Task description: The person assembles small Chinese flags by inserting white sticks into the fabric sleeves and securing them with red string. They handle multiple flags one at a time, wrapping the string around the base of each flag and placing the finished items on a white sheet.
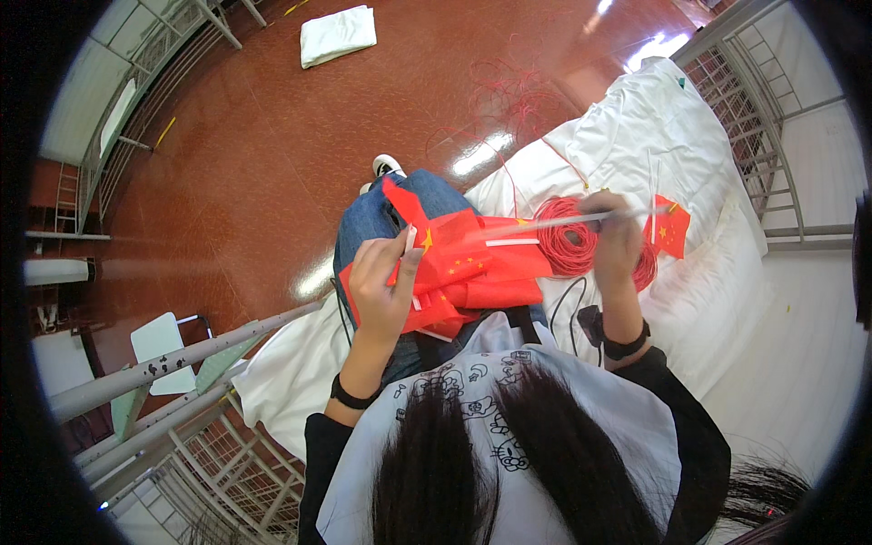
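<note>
The left hand [380, 283] has thumb and fingertips pinched together on the white hem [411, 238] of a Chinese flag, at about nine o'clock from the middle of the pile of Chinese flags [477, 263] on the person's lap. The right hand [618, 238], between two and three o'clock, is curled around a thin white stick [574, 219]; it is blurred, so the exact finger placement cannot be told. The stick slants across the view, its inner part passing over the pile.

The flags lie crumpled and overlapping on blue jeans [357, 221], yellow stars showing on several. A coil of red cord [563, 247] sits just beside the pile, between two and three o'clock, partly behind the right hand; whether the two touch cannot be told. Near three o'clock, beyond that hand, a separate small flag [670, 234] lies on white bedding [627, 127].

Loose red cord [518, 95] sprawls over the reddish-brown floor [245, 154] between twelve and one o'clock. A folded white cloth [338, 36] lies there at eleven, and a white chair [163, 350] stands between eight and nine.
</note>
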`<state>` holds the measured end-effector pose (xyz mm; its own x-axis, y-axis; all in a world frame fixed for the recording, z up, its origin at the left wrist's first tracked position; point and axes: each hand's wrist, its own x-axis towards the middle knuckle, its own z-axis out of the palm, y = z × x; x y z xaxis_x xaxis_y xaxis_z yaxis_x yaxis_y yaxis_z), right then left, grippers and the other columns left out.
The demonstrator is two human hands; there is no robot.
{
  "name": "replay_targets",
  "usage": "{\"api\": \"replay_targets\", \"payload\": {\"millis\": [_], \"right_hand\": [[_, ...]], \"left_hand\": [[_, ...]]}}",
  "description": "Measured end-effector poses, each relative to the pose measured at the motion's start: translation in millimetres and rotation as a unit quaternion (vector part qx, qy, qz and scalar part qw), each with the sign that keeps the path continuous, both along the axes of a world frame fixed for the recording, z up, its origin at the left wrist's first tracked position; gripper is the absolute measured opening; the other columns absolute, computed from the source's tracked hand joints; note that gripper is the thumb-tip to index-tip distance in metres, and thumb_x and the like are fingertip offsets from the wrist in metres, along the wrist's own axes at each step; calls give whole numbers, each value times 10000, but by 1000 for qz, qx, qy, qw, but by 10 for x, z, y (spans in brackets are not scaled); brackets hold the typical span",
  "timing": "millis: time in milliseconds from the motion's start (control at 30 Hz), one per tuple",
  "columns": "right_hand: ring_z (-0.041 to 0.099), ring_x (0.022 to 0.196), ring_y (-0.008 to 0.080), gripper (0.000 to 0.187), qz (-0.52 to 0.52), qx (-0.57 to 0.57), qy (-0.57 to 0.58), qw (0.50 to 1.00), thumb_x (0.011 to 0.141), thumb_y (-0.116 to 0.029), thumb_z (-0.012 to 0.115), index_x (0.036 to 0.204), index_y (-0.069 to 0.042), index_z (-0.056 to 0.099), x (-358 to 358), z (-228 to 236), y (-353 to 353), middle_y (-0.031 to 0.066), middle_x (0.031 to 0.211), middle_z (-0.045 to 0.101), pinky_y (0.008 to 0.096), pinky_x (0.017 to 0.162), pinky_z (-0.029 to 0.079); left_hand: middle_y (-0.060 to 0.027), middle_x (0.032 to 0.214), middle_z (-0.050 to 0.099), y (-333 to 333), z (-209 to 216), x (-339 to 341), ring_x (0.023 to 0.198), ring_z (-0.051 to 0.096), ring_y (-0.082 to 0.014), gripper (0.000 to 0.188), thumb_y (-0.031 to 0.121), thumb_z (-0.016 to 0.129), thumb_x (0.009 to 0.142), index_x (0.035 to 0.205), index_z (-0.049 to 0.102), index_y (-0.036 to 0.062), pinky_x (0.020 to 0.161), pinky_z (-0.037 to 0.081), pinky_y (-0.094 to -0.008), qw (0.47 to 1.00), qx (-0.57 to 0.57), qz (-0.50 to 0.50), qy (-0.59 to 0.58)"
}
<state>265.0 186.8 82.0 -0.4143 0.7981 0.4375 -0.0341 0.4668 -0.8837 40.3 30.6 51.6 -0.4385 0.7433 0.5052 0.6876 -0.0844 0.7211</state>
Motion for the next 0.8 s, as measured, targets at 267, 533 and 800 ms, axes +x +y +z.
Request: {"api": "replay_targets", "payload": {"millis": [267, 533, 800], "right_hand": [[483, 537, 188, 361, 5, -139, 202, 969, 1002, -308, 363, 910, 2, 523, 181, 116, 160, 99, 654, 522, 319, 522, 416], [546, 565, 221, 352, 33, -158, 228, 960, 1001, -287, 364, 928, 32, 493, 211, 70, 147, 125, 673, 539, 326, 550, 473], [542, 559, 222, 344, 48, -176, 236, 954, 1000, -281, 365, 931, 31, 494, 199, 59, 157, 123, 674, 540, 333, 546, 472]], "left_hand": [[-124, 773, 609, -14, 28, -9, 729, 562, -237, 206, 61, 647, 813, 995, 674, -32, 670, 446, -322, 999, -30, -4, 27], [-122, 769, 611, -15, -2, -23, 725, 562, -231, 197, 54, 653, 806, 979, 676, -36, 665, 448, -320, 999, -31, 2, 22], [-121, 767, 611, -34, -6, -19, 721, 561, -230, 193, 56, 655, 807, 976, 675, -35, 661, 448, -321, 999, -33, 5, 23]]}}
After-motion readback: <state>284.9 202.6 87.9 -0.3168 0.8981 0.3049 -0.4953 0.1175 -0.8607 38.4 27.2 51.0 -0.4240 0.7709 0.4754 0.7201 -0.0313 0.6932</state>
